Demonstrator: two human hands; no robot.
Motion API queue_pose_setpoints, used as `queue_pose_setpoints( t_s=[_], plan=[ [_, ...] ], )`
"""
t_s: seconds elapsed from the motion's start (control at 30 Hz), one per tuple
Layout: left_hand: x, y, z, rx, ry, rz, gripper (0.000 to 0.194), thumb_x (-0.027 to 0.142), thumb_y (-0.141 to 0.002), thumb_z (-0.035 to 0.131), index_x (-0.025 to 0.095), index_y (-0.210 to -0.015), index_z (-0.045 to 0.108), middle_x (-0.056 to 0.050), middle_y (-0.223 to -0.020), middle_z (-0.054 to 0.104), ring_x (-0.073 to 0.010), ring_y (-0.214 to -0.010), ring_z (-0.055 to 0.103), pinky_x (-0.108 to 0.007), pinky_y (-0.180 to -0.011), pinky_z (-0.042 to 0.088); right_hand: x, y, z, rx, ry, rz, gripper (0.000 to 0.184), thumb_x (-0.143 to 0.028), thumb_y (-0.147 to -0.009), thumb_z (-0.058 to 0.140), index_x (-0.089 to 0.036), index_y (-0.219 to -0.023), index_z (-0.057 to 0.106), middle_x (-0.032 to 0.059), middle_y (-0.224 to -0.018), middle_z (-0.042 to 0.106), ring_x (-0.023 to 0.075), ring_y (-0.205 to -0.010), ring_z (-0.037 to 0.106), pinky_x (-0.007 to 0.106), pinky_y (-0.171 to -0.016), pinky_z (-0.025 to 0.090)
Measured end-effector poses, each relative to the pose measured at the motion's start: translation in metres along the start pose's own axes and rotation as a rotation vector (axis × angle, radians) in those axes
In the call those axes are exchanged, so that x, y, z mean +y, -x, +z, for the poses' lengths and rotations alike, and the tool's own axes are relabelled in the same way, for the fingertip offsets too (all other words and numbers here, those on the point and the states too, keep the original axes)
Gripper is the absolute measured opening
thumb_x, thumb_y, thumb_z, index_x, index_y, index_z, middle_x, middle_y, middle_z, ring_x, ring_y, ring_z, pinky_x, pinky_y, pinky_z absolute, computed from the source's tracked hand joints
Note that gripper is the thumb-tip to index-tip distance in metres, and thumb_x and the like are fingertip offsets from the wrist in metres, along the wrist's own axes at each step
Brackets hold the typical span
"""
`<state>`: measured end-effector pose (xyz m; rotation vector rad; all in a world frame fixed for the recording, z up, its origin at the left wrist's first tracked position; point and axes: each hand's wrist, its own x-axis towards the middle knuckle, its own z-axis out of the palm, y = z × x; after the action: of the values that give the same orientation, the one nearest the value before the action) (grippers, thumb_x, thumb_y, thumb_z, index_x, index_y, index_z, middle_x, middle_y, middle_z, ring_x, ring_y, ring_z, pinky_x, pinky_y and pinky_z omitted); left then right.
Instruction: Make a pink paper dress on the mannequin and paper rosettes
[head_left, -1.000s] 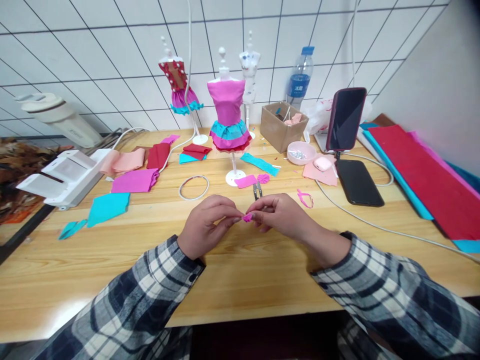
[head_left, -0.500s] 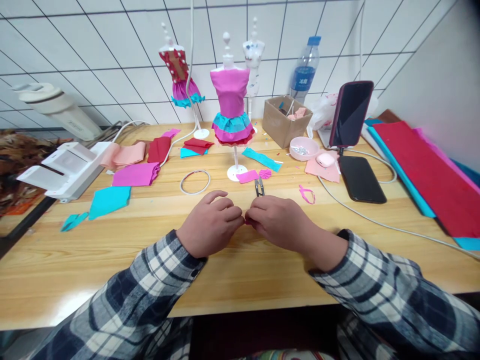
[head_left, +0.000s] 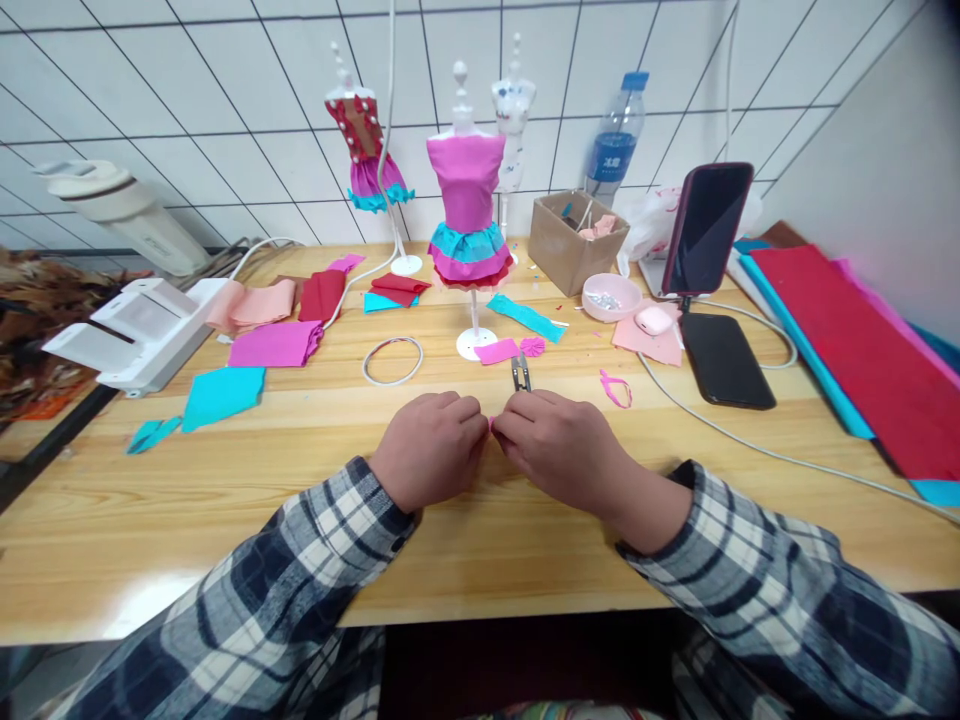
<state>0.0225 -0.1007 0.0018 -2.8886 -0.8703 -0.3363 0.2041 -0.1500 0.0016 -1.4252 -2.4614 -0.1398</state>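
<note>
My left hand [head_left: 433, 450] and my right hand [head_left: 559, 448] meet over the middle of the table, fingertips pinched together. Between them shows a tiny bit of pink fabric [head_left: 491, 424]; most of it is hidden by my fingers. Just beyond my right hand lie small thread snips [head_left: 520, 372], their blades pointing away from me. A pink fabric strip [head_left: 496, 351] and a round gathered pink piece [head_left: 532, 346] rest past the snips. Behind them stands a mini dress form [head_left: 466, 190] in a pink top with a blue, pink and red ruffled skirt.
Folded fabric pieces [head_left: 276, 344] lie to the left, near a white stand [head_left: 154, 335]. A hoop [head_left: 393, 361] sits left of centre. At right are a cardboard box [head_left: 576, 250], a pink bowl [head_left: 611, 297], a black phone [head_left: 726, 360], a cable and long fabric sheets [head_left: 855, 350].
My left hand's raised fingers have curled down, and the hand has shifted slightly right, closer to my right hand. The view has moved a little.
</note>
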Motion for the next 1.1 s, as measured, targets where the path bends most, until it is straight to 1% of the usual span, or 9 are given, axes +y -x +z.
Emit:
queue_pose_setpoints(
  t_s=[0.17,0.3,0.37,0.5,0.57,0.63,0.7,0.83,1.1],
  plan=[
    [-0.003,-0.004,0.001,0.209,0.652,-0.418,0.017,0.028,-0.083,0.059,0.017,-0.071,0.064,-0.003,-0.071,0.064,-0.0168,-0.069,0.058,-0.030,-0.064,0.045,-0.005,0.001,-0.002,0.163,0.045,0.040,0.026,-0.020,-0.097,0.041,-0.019,-0.084,0.063,0.0035,-0.083,0.065,0.0144,-0.070,0.052,0.031,-0.056,0.029],
    [-0.002,-0.004,0.006,0.196,1.344,-0.648,0.019,0.033,-0.077,0.068,0.015,-0.073,0.066,-0.001,-0.069,0.065,-0.0140,-0.066,0.058,-0.027,-0.065,0.047,-0.005,0.002,-0.001,0.248,0.001,0.050,0.025,-0.021,-0.097,0.043,-0.020,-0.088,0.065,0.0040,-0.088,0.068,0.0138,-0.072,0.055,0.029,-0.059,0.034],
    [-0.001,-0.004,0.008,0.198,1.532,-0.690,0.018,0.032,-0.075,0.071,0.015,-0.077,0.068,-0.001,-0.072,0.065,-0.0134,-0.068,0.058,-0.027,-0.069,0.047,-0.004,0.001,0.000,0.287,-0.158,0.100,0.021,-0.023,-0.095,0.047,-0.021,-0.089,0.067,0.0041,-0.088,0.068,0.0138,-0.073,0.056,0.028,-0.061,0.038],
    [0.000,-0.004,0.007,0.221,1.477,-0.671,0.018,0.032,-0.075,0.073,0.014,-0.078,0.072,-0.002,-0.074,0.066,-0.0134,-0.073,0.058,-0.026,-0.073,0.047,0.002,-0.007,0.004,0.339,-0.697,0.412,0.012,-0.031,-0.083,0.066,-0.020,-0.082,0.068,0.0018,-0.076,0.064,0.0107,-0.060,0.052,0.025,-0.056,0.043],
    [-0.001,-0.005,0.005,0.226,1.400,-0.641,0.017,0.032,-0.076,0.073,0.015,-0.077,0.073,-0.002,-0.077,0.068,-0.0140,-0.076,0.059,-0.025,-0.075,0.046,0.007,-0.010,0.006,0.210,-1.056,0.556,0.023,-0.036,-0.074,0.074,-0.019,-0.087,0.066,0.0008,-0.077,0.062,0.0095,-0.055,0.050,0.024,-0.050,0.045],
    [-0.002,-0.005,0.004,0.212,1.381,-0.623,0.017,0.033,-0.078,0.071,0.016,-0.080,0.073,-0.003,-0.081,0.069,-0.0148,-0.079,0.060,-0.025,-0.077,0.046,0.012,-0.013,0.008,0.016,-1.414,0.581,0.045,-0.037,-0.066,0.079,-0.021,-0.105,0.063,0.0020,-0.091,0.063,0.0107,-0.061,0.055,0.023,-0.047,0.048],
    [-0.003,-0.005,0.004,0.186,1.393,-0.624,0.018,0.034,-0.080,0.069,0.017,-0.082,0.073,-0.003,-0.083,0.070,-0.0152,-0.080,0.061,-0.026,-0.077,0.046,0.014,-0.014,0.009,-0.098,-1.639,0.573,0.058,-0.037,-0.064,0.080,-0.024,-0.117,0.060,0.0036,-0.103,0.061,0.0124,-0.070,0.058,0.022,-0.047,0.050],
    [-0.004,-0.006,0.003,0.143,1.341,-0.617,0.020,0.036,-0.081,0.067,0.016,-0.082,0.072,-0.003,-0.082,0.070,-0.0159,-0.079,0.061,-0.027,-0.077,0.047,0.015,-0.014,0.011,-0.097,-1.691,0.637,0.040,-0.040,-0.070,0.075,-0.021,-0.104,0.067,0.0039,-0.096,0.063,0.0102,-0.066,0.055,0.018,-0.043,0.044],
    [-0.002,-0.006,0.002,0.048,1.191,-0.548,0.026,0.039,-0.086,0.058,0.016,-0.081,0.069,-0.002,-0.079,0.067,-0.0152,-0.076,0.058,-0.026,-0.075,0.045,0.017,-0.012,0.013,-0.047,-1.415,0.606,0.028,-0.036,-0.073,0.073,-0.018,-0.094,0.068,-0.0049,-0.061,0.053,0.0065,-0.048,0.041,0.019,-0.042,0.033]
  ],
)
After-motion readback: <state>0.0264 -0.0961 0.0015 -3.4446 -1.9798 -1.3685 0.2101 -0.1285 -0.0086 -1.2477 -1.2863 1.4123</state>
